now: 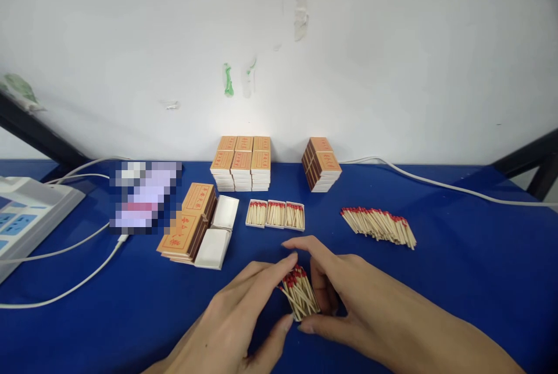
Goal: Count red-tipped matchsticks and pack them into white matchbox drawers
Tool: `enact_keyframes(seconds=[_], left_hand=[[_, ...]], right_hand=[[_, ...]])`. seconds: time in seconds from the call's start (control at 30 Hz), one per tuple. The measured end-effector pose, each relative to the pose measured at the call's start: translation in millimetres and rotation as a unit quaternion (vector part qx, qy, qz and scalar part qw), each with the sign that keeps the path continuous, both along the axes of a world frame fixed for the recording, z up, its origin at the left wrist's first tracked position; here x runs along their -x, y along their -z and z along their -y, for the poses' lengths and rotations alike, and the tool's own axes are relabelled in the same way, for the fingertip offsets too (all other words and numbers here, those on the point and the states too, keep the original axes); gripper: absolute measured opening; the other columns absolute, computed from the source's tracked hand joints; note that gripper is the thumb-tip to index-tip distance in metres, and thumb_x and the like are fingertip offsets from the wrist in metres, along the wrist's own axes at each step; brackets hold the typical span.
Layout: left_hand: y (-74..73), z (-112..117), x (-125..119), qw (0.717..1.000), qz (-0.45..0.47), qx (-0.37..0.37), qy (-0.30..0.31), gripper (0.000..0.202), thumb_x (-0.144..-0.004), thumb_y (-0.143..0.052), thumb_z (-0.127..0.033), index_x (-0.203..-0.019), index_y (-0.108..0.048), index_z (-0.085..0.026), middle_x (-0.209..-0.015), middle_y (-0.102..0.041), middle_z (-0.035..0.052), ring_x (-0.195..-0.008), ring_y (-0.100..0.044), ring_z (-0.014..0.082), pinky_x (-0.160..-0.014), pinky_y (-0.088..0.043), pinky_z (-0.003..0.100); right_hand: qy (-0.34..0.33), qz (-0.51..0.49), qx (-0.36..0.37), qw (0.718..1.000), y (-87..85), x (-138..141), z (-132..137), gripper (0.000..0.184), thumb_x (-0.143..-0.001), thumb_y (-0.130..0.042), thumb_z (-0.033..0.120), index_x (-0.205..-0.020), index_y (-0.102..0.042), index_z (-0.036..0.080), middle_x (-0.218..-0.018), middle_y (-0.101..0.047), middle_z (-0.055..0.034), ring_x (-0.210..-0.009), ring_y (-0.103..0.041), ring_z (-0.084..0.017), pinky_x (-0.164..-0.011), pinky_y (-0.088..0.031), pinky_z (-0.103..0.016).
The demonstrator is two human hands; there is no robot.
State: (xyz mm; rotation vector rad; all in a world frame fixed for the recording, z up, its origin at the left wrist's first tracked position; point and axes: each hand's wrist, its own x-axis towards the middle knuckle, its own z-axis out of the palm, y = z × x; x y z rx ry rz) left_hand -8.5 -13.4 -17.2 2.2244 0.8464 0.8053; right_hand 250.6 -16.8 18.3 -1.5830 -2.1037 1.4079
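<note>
Red-tipped matches (300,292) fill a small white matchbox tray between my two hands, some lying crooked over the top. My left hand (238,304) holds the tray's left side, thumb at the near edge and fingers at the far edge. Around the right side curls my right hand (353,290), its thumb at the near corner and its index finger reaching over the far end. Three match-filled trays (275,215) stand side by side beyond my hands. A loose row of matches (378,226) lies farther right on the blue table.
Orange matchbox sleeves (192,220) lie stacked at left beside white trays (213,247). Against the wall stand a wide matchbox stack (242,160) and a narrower stack (321,160). A white device (35,211), a pixelated object (146,194) and cables occupy the left; another cable (436,183) runs right.
</note>
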Motion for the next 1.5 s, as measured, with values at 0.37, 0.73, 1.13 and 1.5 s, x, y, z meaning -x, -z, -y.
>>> enact_keyframes(seconds=[0.37, 0.73, 1.13, 1.5], left_hand=[[-2.5, 1, 1, 0.999, -0.03, -0.01, 0.028, 0.081, -0.102, -0.065, -0.006, -0.174, -0.037, -0.032, -0.16, -0.068, 0.005, -0.148, -0.068, 0.0184, -0.125, -0.057, 0.03], [-4.3, -2, -1, 0.999, -0.017, 0.009, 0.04, 0.085, -0.1, -0.069, -0.004, -0.172, -0.038, -0.036, -0.158, -0.068, 0.0023, -0.146, -0.066, 0.0174, -0.127, -0.056, 0.03], [-0.3, -4, 4, 0.998, -0.035, 0.041, -0.025, 0.067, -0.104, -0.08, -0.015, -0.162, -0.057, -0.038, -0.157, -0.067, 0.0031, -0.136, -0.074, 0.0216, -0.116, -0.064, 0.033], [-4.8, -9, 0, 0.994, 0.015, 0.112, 0.005, 0.042, -0.11, -0.075, -0.015, -0.146, -0.075, -0.037, -0.133, -0.077, 0.0014, -0.112, -0.081, 0.0182, -0.104, -0.068, 0.031]], right_hand=[[-0.011, -0.005, -0.043, 0.999, 7.2, 0, 1, 0.093, -0.103, -0.081, 0.023, -0.18, -0.03, 0.038, -0.097, -0.074, 0.0055, -0.085, -0.069, -0.019, -0.075, -0.048, -0.03], [-0.017, -0.004, -0.04, 0.999, 2.0, 1, 1, 0.093, -0.104, -0.079, 0.022, -0.181, -0.03, 0.035, -0.094, -0.074, 0.0052, -0.082, -0.068, -0.019, -0.074, -0.048, -0.03], [0.004, 0.011, -0.054, 0.998, 3.2, -16, -1, 0.081, -0.102, -0.084, 0.035, -0.173, -0.046, 0.041, -0.108, -0.076, 0.0036, -0.088, -0.071, -0.018, -0.083, -0.056, -0.031], [0.0, -0.011, -0.067, 0.998, -10.0, -4, -3, 0.015, -0.108, -0.075, 0.029, -0.122, -0.072, 0.032, -0.102, -0.079, 0.0045, -0.084, -0.072, -0.016, -0.075, -0.053, -0.031]])
